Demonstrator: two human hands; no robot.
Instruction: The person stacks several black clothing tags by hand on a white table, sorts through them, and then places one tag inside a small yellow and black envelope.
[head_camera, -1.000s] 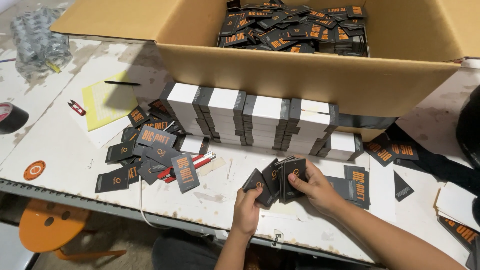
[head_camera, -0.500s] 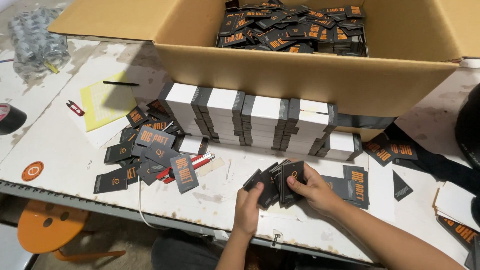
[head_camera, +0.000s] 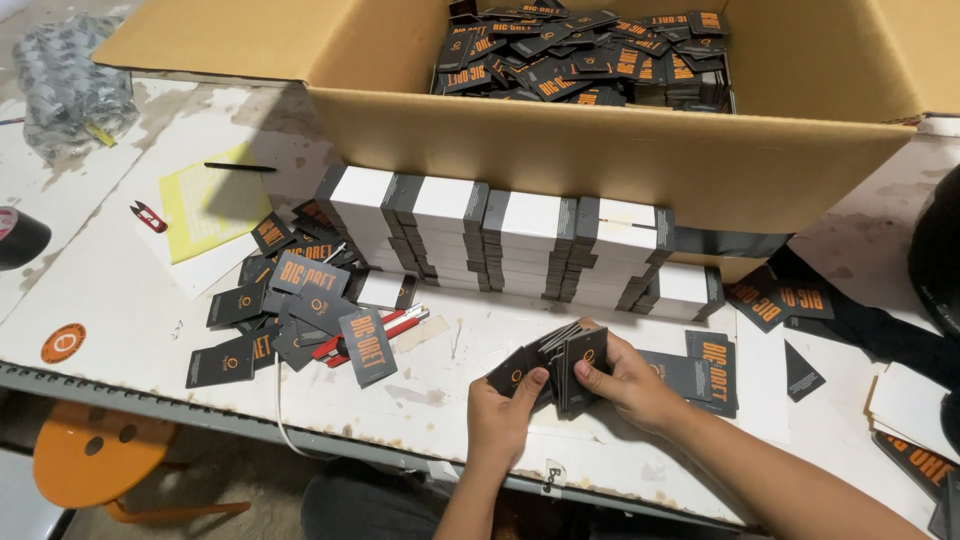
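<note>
White and stained, the counter (head_camera: 120, 290) carries everything I am working with. Near its front edge I hold a fanned bunch of dark cards (head_camera: 560, 365) between both hands. My left hand (head_camera: 500, 420) pinches the bunch from the left with thumb and fingers closed on it, and my right hand (head_camera: 630, 385) grips it from the right, fingers curled over the top edges. Just beside my right hand a few more dark cards with orange print (head_camera: 712, 372) lie flat. Behind the bunch stand neat rows of stacked cards (head_camera: 520, 245), white on top with dark edges, lined up against a big open cardboard box (head_camera: 620, 160) filled with loose cards of the same kind. To the left a loose heap of cards (head_camera: 290, 310) spreads out, with a red and white pen (head_camera: 370, 335) partly under it. Farther left lie a yellow sheet (head_camera: 200, 205), a small pair of red snips (head_camera: 148, 215) and an orange round sticker (head_camera: 62, 343).
</note>
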